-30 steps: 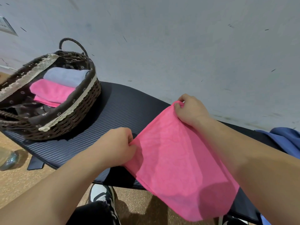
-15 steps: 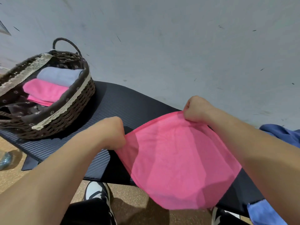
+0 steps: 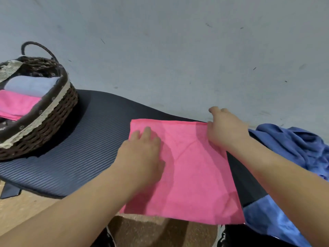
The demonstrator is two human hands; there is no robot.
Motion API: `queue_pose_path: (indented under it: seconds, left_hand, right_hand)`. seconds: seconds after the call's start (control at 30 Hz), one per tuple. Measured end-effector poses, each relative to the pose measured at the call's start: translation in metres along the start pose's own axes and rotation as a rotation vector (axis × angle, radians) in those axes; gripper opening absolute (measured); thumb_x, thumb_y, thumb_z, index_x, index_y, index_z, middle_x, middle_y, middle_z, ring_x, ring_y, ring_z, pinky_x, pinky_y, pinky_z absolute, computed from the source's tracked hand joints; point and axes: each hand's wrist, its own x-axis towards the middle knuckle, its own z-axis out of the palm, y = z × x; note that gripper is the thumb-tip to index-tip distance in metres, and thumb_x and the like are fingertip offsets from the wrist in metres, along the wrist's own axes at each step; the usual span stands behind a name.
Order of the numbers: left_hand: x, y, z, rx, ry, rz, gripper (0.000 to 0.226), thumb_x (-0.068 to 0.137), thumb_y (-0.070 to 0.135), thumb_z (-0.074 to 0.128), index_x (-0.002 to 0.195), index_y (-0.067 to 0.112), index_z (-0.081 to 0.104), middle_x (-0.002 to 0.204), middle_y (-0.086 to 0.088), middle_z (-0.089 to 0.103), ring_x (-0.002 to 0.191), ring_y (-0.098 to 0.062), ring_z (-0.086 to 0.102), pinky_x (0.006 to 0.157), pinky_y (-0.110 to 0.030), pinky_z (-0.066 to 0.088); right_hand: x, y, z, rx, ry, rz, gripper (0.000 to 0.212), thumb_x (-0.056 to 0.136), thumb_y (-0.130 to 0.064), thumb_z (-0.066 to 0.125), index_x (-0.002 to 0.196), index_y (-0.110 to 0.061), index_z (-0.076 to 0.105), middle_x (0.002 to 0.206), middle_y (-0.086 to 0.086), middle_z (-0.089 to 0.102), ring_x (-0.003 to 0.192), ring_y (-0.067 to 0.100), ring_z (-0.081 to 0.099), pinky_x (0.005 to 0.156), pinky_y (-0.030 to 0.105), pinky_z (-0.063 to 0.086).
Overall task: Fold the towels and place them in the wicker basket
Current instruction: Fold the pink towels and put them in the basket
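Observation:
A pink towel (image 3: 194, 168) lies spread flat on the dark ribbed mat (image 3: 74, 154), its near edge hanging over the mat's front. My left hand (image 3: 142, 154) rests flat on the towel's left side, fingers straight. My right hand (image 3: 224, 129) sits at the towel's far right corner, fingers relaxed on the cloth. The brown wicker basket (image 3: 53, 125) with a lace-trimmed liner stands at the left; inside it lie a folded pink towel (image 3: 16, 104) and a folded pale blue towel (image 3: 30, 85).
A crumpled blue towel (image 3: 299, 148) lies on the right end of the mat and hangs over its front edge. A grey wall (image 3: 178, 50) rises directly behind the mat. Tan floor (image 3: 26, 209) and my shoes show below.
The pink towel, held up by both hands before, now lies flat on the mat. Both hands have let go of its corners and rest on it.

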Motion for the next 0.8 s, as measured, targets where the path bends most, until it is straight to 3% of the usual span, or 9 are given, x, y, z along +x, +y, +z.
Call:
queue_pose_path:
  seconds: [0.07, 0.13, 0.23, 0.33, 0.47, 0.53, 0.63, 0.7, 0.8]
  left_hand:
    - [-0.017, 0.012, 0.009, 0.003, -0.224, 0.042, 0.085, 0.096, 0.067, 0.041, 0.161, 0.019, 0.012, 0.169, -0.015, 0.005, 0.152, -0.047, 0.011, 0.121, -0.056, 0.029]
    - [-0.018, 0.009, 0.021, 0.046, -0.313, 0.063, 0.093, 0.097, 0.074, 0.03, 0.162, 0.026, -0.015, 0.169, -0.017, -0.022, 0.153, -0.051, -0.017, 0.127, -0.06, 0.006]
    - [-0.001, -0.013, 0.034, -0.01, -0.25, 0.107, 0.096, 0.091, 0.08, 0.029, 0.161, 0.034, -0.018, 0.167, -0.012, -0.029, 0.151, -0.044, -0.028, 0.127, -0.056, -0.006]
    - [0.008, -0.033, 0.033, -0.093, -0.102, 0.186, 0.101, 0.079, 0.082, 0.025, 0.164, 0.028, 0.013, 0.172, -0.014, -0.002, 0.158, -0.04, -0.006, 0.129, -0.05, 0.003]
    - [-0.017, -0.029, 0.041, -0.137, 0.171, 0.383, 0.084, 0.078, 0.065, 0.058, 0.14, 0.008, 0.059, 0.152, -0.021, 0.048, 0.143, -0.04, 0.043, 0.122, -0.052, 0.033]
    - [-0.036, -0.022, 0.047, -0.077, 0.119, 0.403, 0.095, 0.073, 0.071, 0.058, 0.148, 0.013, 0.051, 0.159, -0.018, 0.04, 0.147, -0.039, 0.038, 0.118, -0.055, 0.035]
    - [-0.049, -0.021, 0.061, 0.143, 0.037, 0.392, 0.108, 0.078, 0.065, 0.069, 0.161, 0.016, 0.021, 0.169, -0.017, 0.016, 0.154, -0.04, 0.021, 0.122, -0.056, 0.026]
    - [-0.051, -0.024, 0.066, 0.188, 0.099, 0.413, 0.107, 0.073, 0.057, 0.08, 0.157, 0.011, 0.033, 0.162, -0.021, 0.033, 0.145, -0.044, 0.038, 0.113, -0.059, 0.04]
    - [-0.049, -0.029, 0.068, 0.183, 0.108, 0.448, 0.085, 0.089, 0.058, 0.057, 0.158, 0.012, 0.036, 0.162, -0.02, 0.036, 0.144, -0.044, 0.04, 0.111, -0.059, 0.042]
  right_hand:
    - [-0.033, -0.015, -0.001, -0.025, -0.078, -0.111, 0.047, 0.096, -0.025, 0.048, 0.142, -0.019, 0.046, 0.142, 0.012, 0.045, 0.131, 0.038, 0.048, 0.088, 0.044, 0.047]
    - [-0.07, -0.031, -0.001, -0.121, -0.225, -0.206, 0.057, 0.101, -0.041, 0.041, 0.155, -0.026, 0.032, 0.166, 0.011, 0.016, 0.154, 0.038, 0.017, 0.113, 0.055, 0.036]
    - [-0.102, -0.04, 0.011, -0.117, -0.469, -0.256, 0.071, 0.102, -0.064, 0.026, 0.163, -0.039, -0.001, 0.171, 0.001, -0.02, 0.158, 0.034, -0.013, 0.123, 0.062, 0.015]
    - [-0.097, -0.038, 0.029, -0.109, -0.514, -0.2, 0.077, 0.098, -0.073, 0.017, 0.158, -0.043, -0.021, 0.167, -0.003, -0.034, 0.156, 0.032, -0.024, 0.123, 0.065, 0.005]
    - [-0.09, -0.033, 0.04, -0.059, -0.48, -0.183, 0.075, 0.098, -0.074, 0.014, 0.156, -0.046, -0.025, 0.162, -0.006, -0.041, 0.152, 0.029, -0.034, 0.121, 0.067, -0.008]
    - [-0.094, -0.033, 0.04, -0.072, -0.418, -0.209, 0.075, 0.099, -0.072, 0.013, 0.158, -0.043, -0.023, 0.163, -0.004, -0.039, 0.152, 0.029, -0.034, 0.121, 0.067, -0.01]
    - [-0.117, -0.04, 0.031, -0.123, -0.34, -0.268, 0.079, 0.101, -0.069, 0.013, 0.163, -0.03, -0.014, 0.167, 0.002, -0.034, 0.154, 0.028, -0.03, 0.122, 0.066, -0.007]
    - [-0.142, -0.051, 0.024, -0.108, -0.441, -0.301, 0.087, 0.1, -0.07, 0.02, 0.163, -0.021, -0.012, 0.166, 0.006, -0.034, 0.154, 0.029, -0.03, 0.125, 0.063, -0.002]
    - [-0.171, -0.061, 0.031, -0.185, -0.513, -0.329, 0.105, 0.096, -0.07, 0.04, 0.161, -0.014, -0.02, 0.165, 0.011, -0.034, 0.155, 0.036, -0.025, 0.124, 0.065, 0.008]
